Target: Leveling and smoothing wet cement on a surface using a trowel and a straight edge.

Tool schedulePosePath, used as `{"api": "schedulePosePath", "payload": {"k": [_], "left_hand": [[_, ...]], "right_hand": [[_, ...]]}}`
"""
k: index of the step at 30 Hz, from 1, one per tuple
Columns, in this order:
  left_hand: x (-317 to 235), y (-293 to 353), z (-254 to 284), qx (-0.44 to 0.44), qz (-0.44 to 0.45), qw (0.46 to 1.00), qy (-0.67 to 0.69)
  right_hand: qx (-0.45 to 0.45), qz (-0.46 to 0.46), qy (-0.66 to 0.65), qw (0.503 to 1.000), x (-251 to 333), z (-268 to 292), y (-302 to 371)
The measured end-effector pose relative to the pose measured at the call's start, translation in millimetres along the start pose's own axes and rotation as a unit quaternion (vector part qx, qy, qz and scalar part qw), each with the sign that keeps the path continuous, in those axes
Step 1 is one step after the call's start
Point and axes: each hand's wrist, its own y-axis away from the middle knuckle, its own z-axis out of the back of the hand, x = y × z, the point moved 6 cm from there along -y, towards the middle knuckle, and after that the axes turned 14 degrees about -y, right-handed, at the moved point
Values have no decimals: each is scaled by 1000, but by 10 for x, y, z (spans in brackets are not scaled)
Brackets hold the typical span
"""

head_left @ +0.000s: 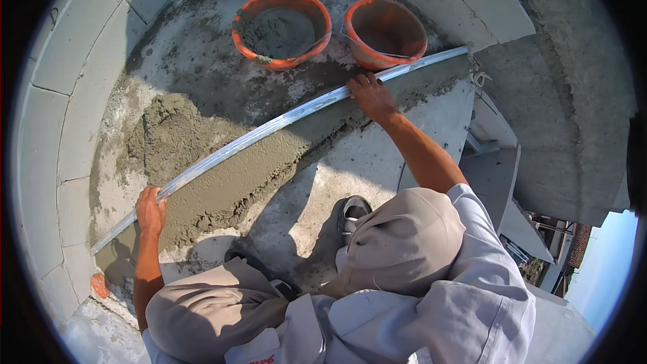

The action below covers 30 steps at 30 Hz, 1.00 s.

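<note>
A long metal screed bar (269, 126) runs slantwise across the floor, from low on the left up to the far right. My left hand (150, 210) grips it near its left end, fingers curled over the top edge. Further along, beside the right bucket, my right hand (372, 98) is closed over the same bar. On the near side of the bar lies a smoothed strip of wet mortar (232, 178) with a ragged front edge. A rough heap of mortar (172, 131) sits beyond the bar on the left.
An orange bucket (324, 19) holding grey mortar stands at the far side. Another orange bucket (416, 50), mortar-stained inside, stands right of it, close to the bar. Pale block walls (91, 101) curve round the left and back. On the right, the slab ends at an open drop.
</note>
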Motion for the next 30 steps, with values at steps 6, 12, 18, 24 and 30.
{"api": "schedulePosePath", "payload": {"k": [6,12,18,24,30], "left_hand": [[69,292,110,-24,-37,999,3],[-105,472,-3,9,-33,999,14],[-113,477,-14,8,-36,999,21],[-172,537,-48,9,-44,999,23],[-154,583,-27,10,-43,999,32]], "right_hand": [[29,-21,-16,999,180,35,133],[16,-20,-49,998,92,56,242],[22,-26,-58,998,51,20,273],[31,-21,-24,999,37,6,293],[76,-32,-51,995,36,-11,316]]}}
